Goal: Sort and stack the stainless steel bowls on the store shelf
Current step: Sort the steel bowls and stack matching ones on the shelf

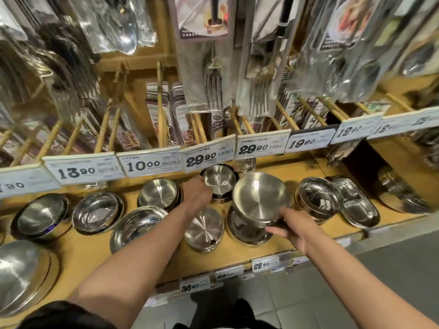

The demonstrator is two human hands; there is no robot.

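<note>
Steel bowls stand in stacks along a yellow shelf (308, 241). My left hand (196, 193) grips the left rim of a small bowl stack (219, 180) at the back of the shelf. My right hand (288, 227) grips the near rim of a wide bowl (260, 197), held tilted above a darker bowl stack (247, 230). A small stack (204, 227) with a flat ribbed bottom sits between my forearms. Further stacks sit to the left: one at the back (159, 193), a wide shallow bowl (136, 225), and two others (96, 211) (42, 217).
A lidded container (319, 198) and divided oval trays (358, 207) stand to the right. A large pan (21, 276) lies at far left. Price tags (206, 157) hang on a rail right above the bowls, with packaged cutlery (213, 74) above. Grey floor lies below the shelf edge.
</note>
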